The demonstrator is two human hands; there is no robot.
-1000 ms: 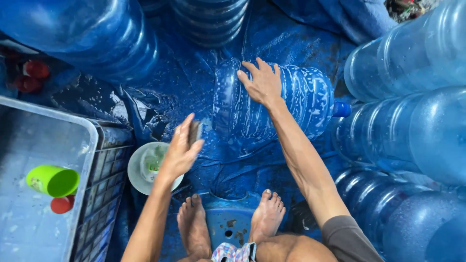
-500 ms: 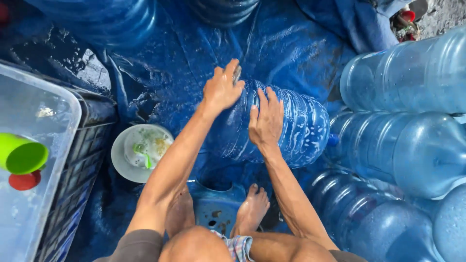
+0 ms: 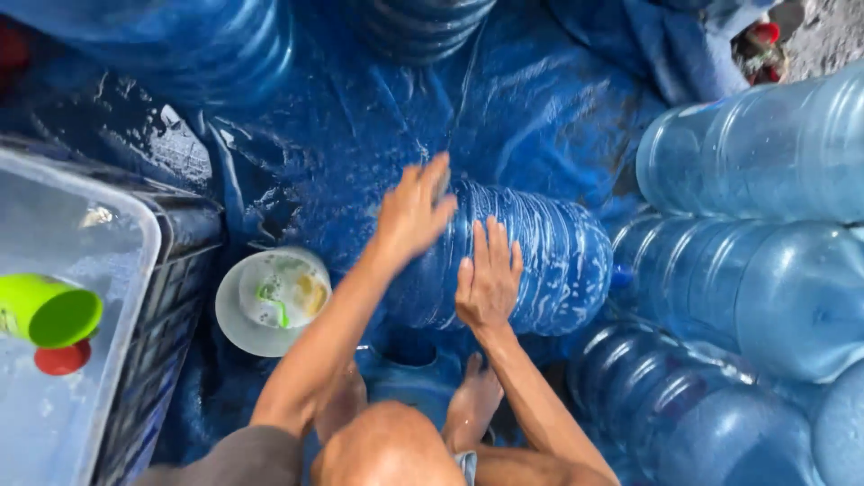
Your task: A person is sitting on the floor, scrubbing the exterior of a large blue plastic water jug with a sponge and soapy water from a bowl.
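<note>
Both your hands now press flat and unclenched on the large blue water jug [image 3: 531, 261] lying sideways on the wet tarp [image 3: 342, 135]: left hand [image 3: 412, 211] has moved up onto its far end, right hand [image 3: 489, 279] sits mid-body.

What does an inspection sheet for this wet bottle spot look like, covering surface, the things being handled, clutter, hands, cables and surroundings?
Surface: blue tarp, wet and creased.
Job's things: big blue water jug lying on its side on the tarp, neck pointing right.
Clutter: white bowl with bits of green and yellow inside; clear tub on a dark crate, with a green cup and a red cap in the tub.
Hands: left hand flat on the jug's top, blurred; right hand spread flat on its side. Neither grips anything.
Cables: nothing seen.
Surroundings: stacked blue jugs at right, more at top; bare feet below the jug.
</note>
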